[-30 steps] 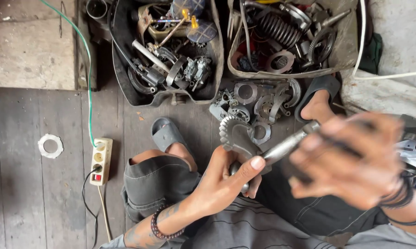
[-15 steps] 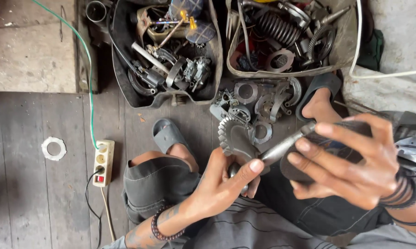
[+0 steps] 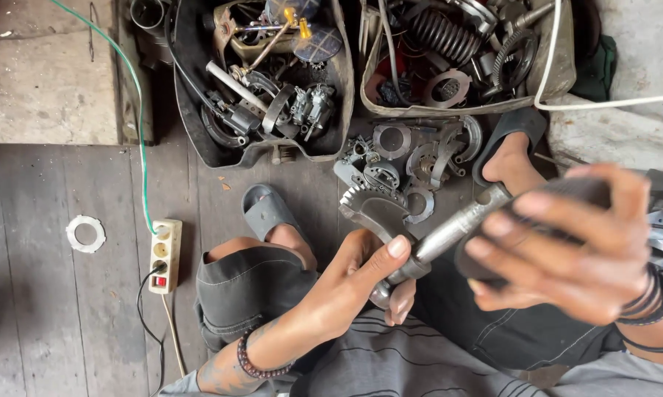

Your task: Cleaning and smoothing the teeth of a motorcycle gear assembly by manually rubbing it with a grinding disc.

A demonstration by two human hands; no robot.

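Fingers of the left hand (image 3: 350, 283) clench the toothed metal part (image 3: 375, 209), steadying it over the lap just below the tray of parts (image 3: 199, 140). Right hand (image 3: 567, 254) wraps the dark-handled tool (image 3: 460, 224) tight, tip angled into that part.

A floor-level repair workshop: bins of greasy engine parts (image 3: 273, 95), loose gears (image 3: 412, 158), power strip (image 3: 164, 255) on worn planks (image 3: 52, 294).

Single head-worn view, straight down, close over hands (image 3: 449, 272), lap, plank floor (image 3: 45, 294).
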